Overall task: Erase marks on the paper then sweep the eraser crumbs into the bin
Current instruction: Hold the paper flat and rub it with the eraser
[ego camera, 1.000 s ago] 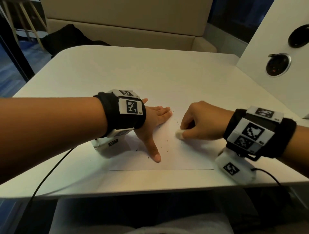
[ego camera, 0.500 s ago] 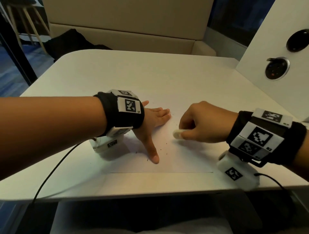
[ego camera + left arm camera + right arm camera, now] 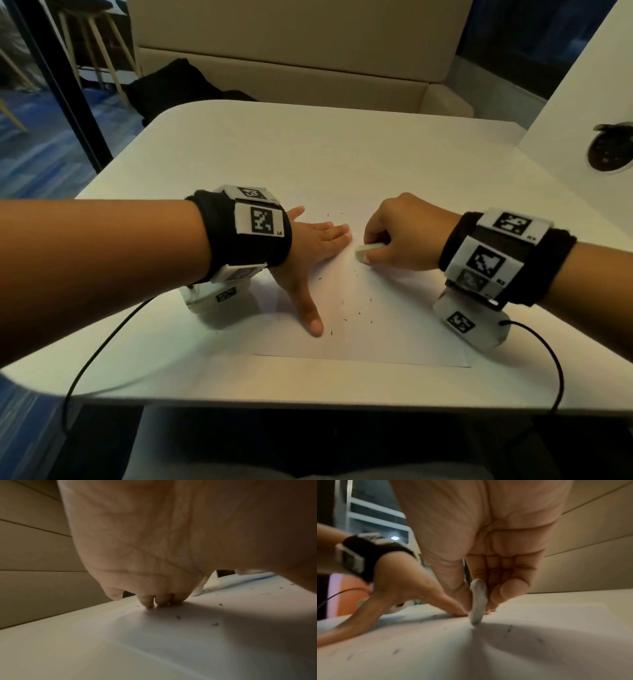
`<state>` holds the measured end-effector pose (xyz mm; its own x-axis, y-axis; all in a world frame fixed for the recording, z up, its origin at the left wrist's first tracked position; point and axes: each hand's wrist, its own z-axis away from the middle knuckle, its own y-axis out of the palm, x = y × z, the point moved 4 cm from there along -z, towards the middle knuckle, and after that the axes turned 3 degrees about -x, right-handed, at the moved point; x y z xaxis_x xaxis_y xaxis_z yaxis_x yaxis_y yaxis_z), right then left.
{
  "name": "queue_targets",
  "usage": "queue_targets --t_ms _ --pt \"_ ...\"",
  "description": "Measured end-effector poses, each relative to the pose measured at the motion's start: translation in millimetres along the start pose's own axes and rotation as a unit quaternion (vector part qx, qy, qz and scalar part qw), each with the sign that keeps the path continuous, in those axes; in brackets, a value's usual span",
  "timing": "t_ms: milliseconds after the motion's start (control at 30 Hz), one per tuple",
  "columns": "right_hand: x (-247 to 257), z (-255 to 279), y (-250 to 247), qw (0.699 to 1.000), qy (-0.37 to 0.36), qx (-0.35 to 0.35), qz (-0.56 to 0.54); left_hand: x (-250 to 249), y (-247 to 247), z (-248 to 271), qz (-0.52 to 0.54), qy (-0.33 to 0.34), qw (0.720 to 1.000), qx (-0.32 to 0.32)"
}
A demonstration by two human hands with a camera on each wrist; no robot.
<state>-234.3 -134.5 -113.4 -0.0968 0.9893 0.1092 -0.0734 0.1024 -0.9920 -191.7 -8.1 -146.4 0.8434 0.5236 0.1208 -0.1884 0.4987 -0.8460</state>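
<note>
— Paper (image 3: 394, 329) first: where does it lie, and who has it?

— Flat on the white tabletop (image 3: 308, 154), near the front edge. The left hand (image 3: 308, 253) rests on its left part, fingers (image 3: 334, 233) straight and spread, thumb pointing toward the near edge. It pins the sheet rather than grips it.

— And the eraser (image 3: 477, 601)?

— Pinched in the right hand (image 3: 407, 233) between thumb and curled fingers, its lower end touching the paper just right of the left fingertips.

— What could go wrong?

— I'd say a crumpled sheet. The rubbing is close to the pinning hand, which helps, but a hard stroke away from it could buckle or tear the paper if the left hand lifts. The eraser is thin and held edge-on, so it might bend or slip out of the pinch.

— The crumbs (image 3: 356, 308)?

— Dark specks scattered over the paper, some near the far edge, some beside the left thumb, one or two out on the tabletop to the left. A careless sweep would likely spread them off the tabletop onto the floor or the lap.

— Any bin?

— None in sight in any view, so I cannot say where it stands or what it holds. At far right a white panel has a round recess (image 3: 613, 150); its contents are too dark to tell. Nothing else here holds anything.
</note>
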Motion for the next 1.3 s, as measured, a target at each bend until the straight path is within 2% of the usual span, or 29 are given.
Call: queue_targets --t_ms 100,167,300,367,433,500,633,700,767,833,1000,1067,1133,1200,1300 --pt "24 11 9 0.998 -0.056 0.036 -0.002 0 1 0 -0.003 0.003 1.0 0.003" --pt "33 16 11 0.996 -0.064 0.06 -0.014 0 1 0 -0.004 0.005 1.0 0.005" --pt "9 -3 3 1.0 -0.011 0.015 -0.017 -1 0 1 -0.002 0.002 1.0 0.001" --pt "12 -3 5 1.0 -0.016 0.005 -0.022 -1 1 0 -0.003 0.001 1.0 -0.004" --pt "30 5 12 0.997 -0.053 0.042 -0.039 0 2 -2 -0.004 0.007 1.0 -0.002" --pt "37 8 14 0.993 -0.06 0.077 -0.062 0 3 -3 0.001 0.007 1.0 0.001" --pt "7 -10 3 0.999 0.004 0.027 -0.041 -1 1 -1 -0.008 -0.003 1.0 0.006" --pt "8 -6 5 0.999 -0.007 0.022 -0.043 -1 1 -1 -0.009 -0.006 1.0 0.005" --pt "26 8 13 0.995 -0.049 0.065 -0.056 -1 2 -1 -0.007 -0.005 1.0 0.007" --pt "34 16 15 0.99 -0.058 0.105 -0.073 -1 1 -2 -0.004 -0.004 1.0 0.008" --pt "2 2 4 0.998 0.005 0.041 -0.051 0 0 0 -0.011 -0.008 1.0 0.01" --pt "8 10 9 0.997 -0.018 0.047 -0.055 -1 0 1 -0.008 -0.01 1.0 0.012" --pt "21 22 15 0.993 -0.05 0.086 -0.06 -1 -1 2 -0.005 -0.011 1.0 0.016" --pt "17 23 13 0.992 -0.034 0.099 -0.068 0 -1 1 -0.006 -0.011 1.0 0.016" --pt "-5 15 6 0.996 0.015 0.047 -0.077 -1 -1 0 -0.003 -0.008 1.0 0.014"
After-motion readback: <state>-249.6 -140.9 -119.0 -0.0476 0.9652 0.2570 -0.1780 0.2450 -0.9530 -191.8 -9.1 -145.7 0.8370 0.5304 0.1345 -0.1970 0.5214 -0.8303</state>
